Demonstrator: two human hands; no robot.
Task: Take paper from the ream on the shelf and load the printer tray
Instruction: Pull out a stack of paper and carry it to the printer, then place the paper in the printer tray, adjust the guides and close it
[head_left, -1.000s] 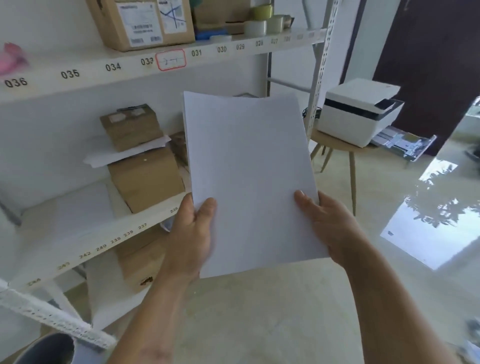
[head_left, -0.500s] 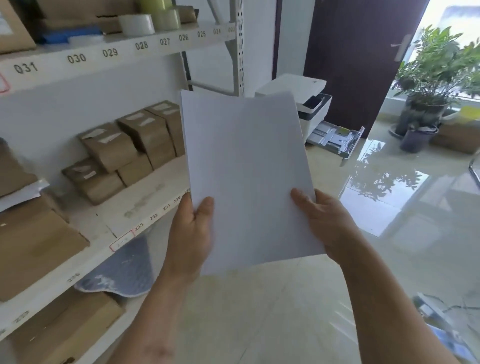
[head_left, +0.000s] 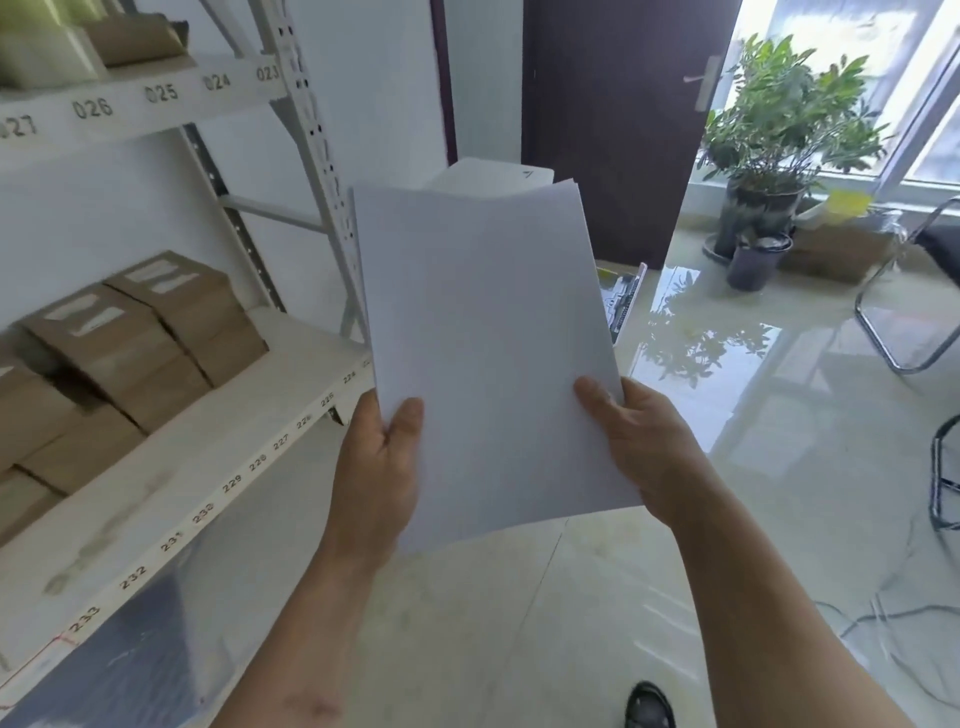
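A thin stack of white paper stands upright in front of me, held at its lower corners. My left hand grips its lower left edge, thumb on the front. My right hand grips the lower right edge the same way. Behind the sheets only the white top of the printer shows above them. A corner of its pulled-out tray peeks out to the right of the paper. The ream is not in view.
A white numbered shelf with several brown cardboard boxes runs along my left. Ahead is a dark door. Potted plants and a metal chair frame stand at the right on the glossy floor. Cables lie lower right.
The view has swung right along the shelf and closer to the printer, which is now mostly hidden behind the paper. Both hands keep the same grip on the sheets.
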